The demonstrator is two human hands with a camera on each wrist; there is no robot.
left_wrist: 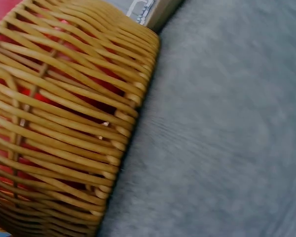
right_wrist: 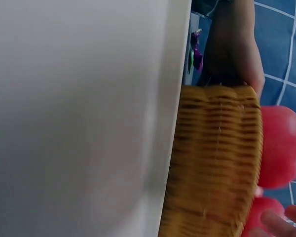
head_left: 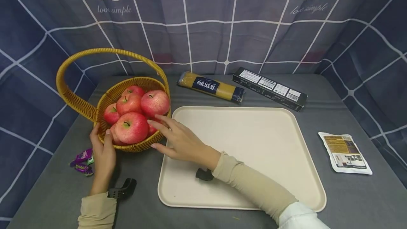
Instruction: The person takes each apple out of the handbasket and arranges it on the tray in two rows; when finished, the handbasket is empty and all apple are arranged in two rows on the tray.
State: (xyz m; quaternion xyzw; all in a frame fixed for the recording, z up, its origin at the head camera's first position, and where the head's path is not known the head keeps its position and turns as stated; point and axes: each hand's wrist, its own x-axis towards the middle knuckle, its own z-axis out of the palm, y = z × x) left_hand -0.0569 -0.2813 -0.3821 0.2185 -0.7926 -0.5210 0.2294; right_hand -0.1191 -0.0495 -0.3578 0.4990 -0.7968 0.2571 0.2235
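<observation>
A yellow wicker basket (head_left: 136,147) with a tall handle stands at the left, filled with several red apples (head_left: 131,128). My left hand (head_left: 104,156) holds the basket's near left side, thumb at the rim; in the right wrist view that hand (right_wrist: 237,44) shows behind the wicker. From the right, my right hand (head_left: 181,140) reaches over the rim, fingers spread and slightly bent at an apple on the near right side, partly hidden by them. Its thumb stays outside the basket. The left wrist view shows the wicker wall (left_wrist: 64,123) close up, apples behind the weave.
Beside the basket lies a cream tray (head_left: 248,151), under my right forearm. Behind it are a spaghetti pack (head_left: 210,87) and a long black box (head_left: 270,88). A white-edged pouch (head_left: 344,153) lies far right; purple-wrapped candies (head_left: 83,162) lie left of my left hand.
</observation>
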